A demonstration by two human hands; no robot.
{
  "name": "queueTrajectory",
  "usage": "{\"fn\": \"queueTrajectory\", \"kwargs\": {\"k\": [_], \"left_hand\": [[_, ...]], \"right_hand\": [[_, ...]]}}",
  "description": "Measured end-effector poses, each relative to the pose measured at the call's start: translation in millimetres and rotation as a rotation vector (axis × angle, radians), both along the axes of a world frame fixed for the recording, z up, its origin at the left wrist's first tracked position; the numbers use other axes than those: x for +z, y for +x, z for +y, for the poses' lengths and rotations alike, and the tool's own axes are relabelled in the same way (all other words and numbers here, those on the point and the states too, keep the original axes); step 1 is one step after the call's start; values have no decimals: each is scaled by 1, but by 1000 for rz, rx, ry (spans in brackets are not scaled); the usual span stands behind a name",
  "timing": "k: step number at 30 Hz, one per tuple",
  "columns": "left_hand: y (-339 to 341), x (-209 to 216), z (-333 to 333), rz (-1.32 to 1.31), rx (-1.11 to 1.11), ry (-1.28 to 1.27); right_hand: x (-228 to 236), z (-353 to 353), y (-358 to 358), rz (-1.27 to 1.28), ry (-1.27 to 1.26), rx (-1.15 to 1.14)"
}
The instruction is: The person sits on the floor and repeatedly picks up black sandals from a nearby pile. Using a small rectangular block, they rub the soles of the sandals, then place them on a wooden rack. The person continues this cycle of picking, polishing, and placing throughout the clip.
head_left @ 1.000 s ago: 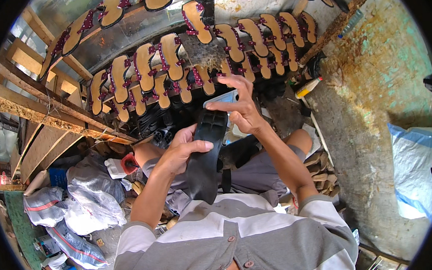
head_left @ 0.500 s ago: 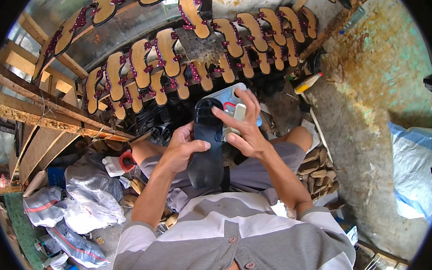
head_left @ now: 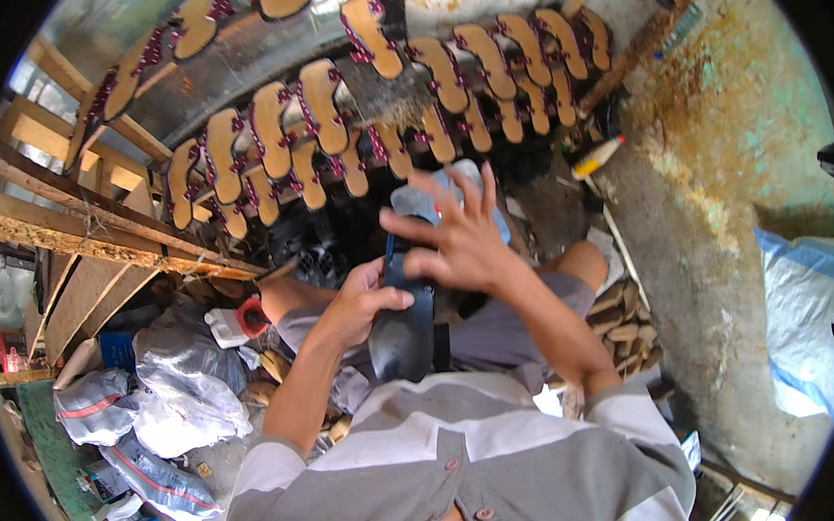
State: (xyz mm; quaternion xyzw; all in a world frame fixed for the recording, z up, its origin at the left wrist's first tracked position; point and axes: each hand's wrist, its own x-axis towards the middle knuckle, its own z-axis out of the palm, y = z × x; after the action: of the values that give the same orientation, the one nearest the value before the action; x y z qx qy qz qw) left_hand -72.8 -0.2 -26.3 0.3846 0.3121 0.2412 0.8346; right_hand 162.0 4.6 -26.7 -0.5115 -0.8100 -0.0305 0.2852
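Note:
My left hand (head_left: 362, 303) grips a black shoe sole (head_left: 402, 338) by its left side, with the thumb lying across its face. The sole points away from me above my lap, its broad rounded end toward my shirt. My right hand (head_left: 464, 243) hovers over the far end of the sole, fingers spread and slightly blurred. It hides that end, and whether a fingertip touches the sole cannot be made out. Behind the right hand stands a pale blue plastic container (head_left: 466, 176), mostly covered by the fingers.
Rows of tan sandals (head_left: 324, 104) with dark red dotted straps hang on racks ahead. Plastic bags (head_left: 181, 385) lie at the left, near a red-and-white container (head_left: 249, 319). Wooden shoe lasts (head_left: 623, 322) are piled right of my knee. A yellow bottle (head_left: 598, 159) lies by the wall.
My right hand has spread its fingers and come down over the sole's far end, covering it. The sole has shifted slightly toward me, still in my left hand.

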Motion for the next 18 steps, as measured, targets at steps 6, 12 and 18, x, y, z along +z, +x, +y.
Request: {"fn": "queueTrajectory", "kwargs": {"k": [6, 12, 18], "left_hand": [[0, -41, -17, -137, 329, -231], [-13, -61, -16, 100, 405, -116], [-2, -47, 0, 237, 381, 307]], "right_hand": [[-135, 38, 60, 11, -706, -330], [-253, -30, 59, -122, -454, -511], [-166, -29, 45, 437, -945, -663]]}}
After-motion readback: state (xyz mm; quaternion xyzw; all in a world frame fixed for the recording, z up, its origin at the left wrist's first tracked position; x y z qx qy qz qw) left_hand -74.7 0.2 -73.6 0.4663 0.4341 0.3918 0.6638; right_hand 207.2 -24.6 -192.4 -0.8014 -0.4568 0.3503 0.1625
